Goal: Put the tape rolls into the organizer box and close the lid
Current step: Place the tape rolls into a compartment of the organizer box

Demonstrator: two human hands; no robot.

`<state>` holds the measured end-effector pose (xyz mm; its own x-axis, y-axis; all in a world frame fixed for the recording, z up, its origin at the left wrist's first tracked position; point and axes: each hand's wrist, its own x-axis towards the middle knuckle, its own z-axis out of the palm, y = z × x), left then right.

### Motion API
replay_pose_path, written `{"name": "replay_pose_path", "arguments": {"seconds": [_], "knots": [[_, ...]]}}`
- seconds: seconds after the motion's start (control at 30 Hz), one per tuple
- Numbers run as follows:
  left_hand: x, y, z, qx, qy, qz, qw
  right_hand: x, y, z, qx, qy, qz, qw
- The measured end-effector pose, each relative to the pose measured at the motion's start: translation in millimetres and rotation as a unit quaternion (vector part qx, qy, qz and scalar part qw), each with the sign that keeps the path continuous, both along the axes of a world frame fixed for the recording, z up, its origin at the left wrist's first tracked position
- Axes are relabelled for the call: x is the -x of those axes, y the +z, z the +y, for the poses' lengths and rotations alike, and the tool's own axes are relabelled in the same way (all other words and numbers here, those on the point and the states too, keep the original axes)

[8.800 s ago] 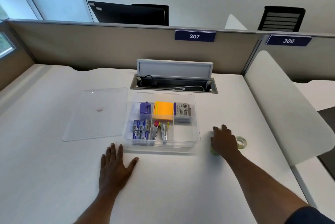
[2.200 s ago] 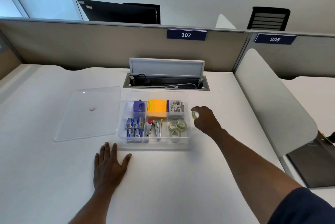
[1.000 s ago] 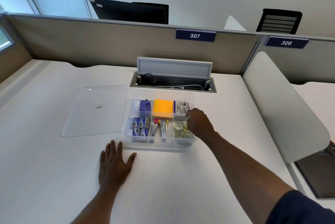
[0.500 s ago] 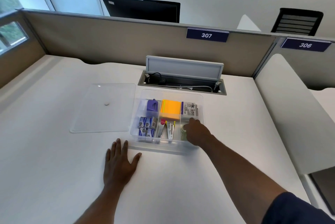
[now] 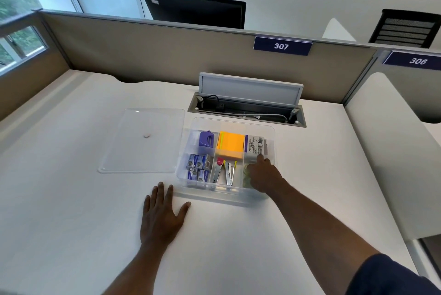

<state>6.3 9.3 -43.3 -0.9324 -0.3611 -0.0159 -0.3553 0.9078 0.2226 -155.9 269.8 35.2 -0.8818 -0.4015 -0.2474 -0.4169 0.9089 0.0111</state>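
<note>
White desk (image 5: 71, 199), partition behind, nothing else loose on it that I can see.

Clear lid (image 5: 143, 141) lies flat on the desk, well left of my working hand, just beside the box's left wall and apart from it. Still to be fitted.

Organizer box (image 5: 270, 132) sits open under my right hand (image 5: 263, 176). That hand is down inside the near right compartment, fingers curled over the tape rolls (image 5: 247, 178). Only a greenish sliver of roll shows at the hand's left edge; the rest is hidden beneath the palm. I cannot tell whether the fingers are pinching a roll or merely resting on the stack, nor how many rolls lie there.

Left hand (image 5: 162, 219) is flat on the desk, fingers spread, holding nothing, near the box's front left corner but not touching it.

Beyond my fingertips: a printed packet (image 5: 255, 145). To the hand's left, across a divider: staple removers (image 5: 225, 173), then small blue boxes (image 5: 199, 167).

My judgement of the step: seating the last roll. To do it well, I'd lay it flat so nothing stands above the rim, let go straight up without dragging a roll out, then bring the left hand to the lid. A proud roll would stop the lid closing.
</note>
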Motion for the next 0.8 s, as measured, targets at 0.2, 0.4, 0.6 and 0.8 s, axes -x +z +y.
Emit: {"name": "replay_pose_path", "arguments": {"seconds": [0.2, 0.4, 0.6, 0.8], "knots": [[0.4, -0.6, -0.2, -0.001, 0.001, 0.003, 1.0, 0.8, -2.3, 0.2, 0.034, -0.028, -0.011, 0.999], [0.4, -1.8, -0.2, -0.002, 0.001, 0.005, 1.0, 2.0, -5.2, 2.2, 0.095, -0.073, 0.006, 0.993], [0.6, -1.8, 0.2, -0.001, 0.0, 0.008, 1.0, 1.9, -8.0, 2.0, 0.126, -0.092, 0.021, 0.988], [0.5, -3.2, -0.4, -0.001, -0.001, 0.008, 1.0, 0.3, -10.0, -1.2, 0.128, -0.103, 0.026, 0.986]]}}
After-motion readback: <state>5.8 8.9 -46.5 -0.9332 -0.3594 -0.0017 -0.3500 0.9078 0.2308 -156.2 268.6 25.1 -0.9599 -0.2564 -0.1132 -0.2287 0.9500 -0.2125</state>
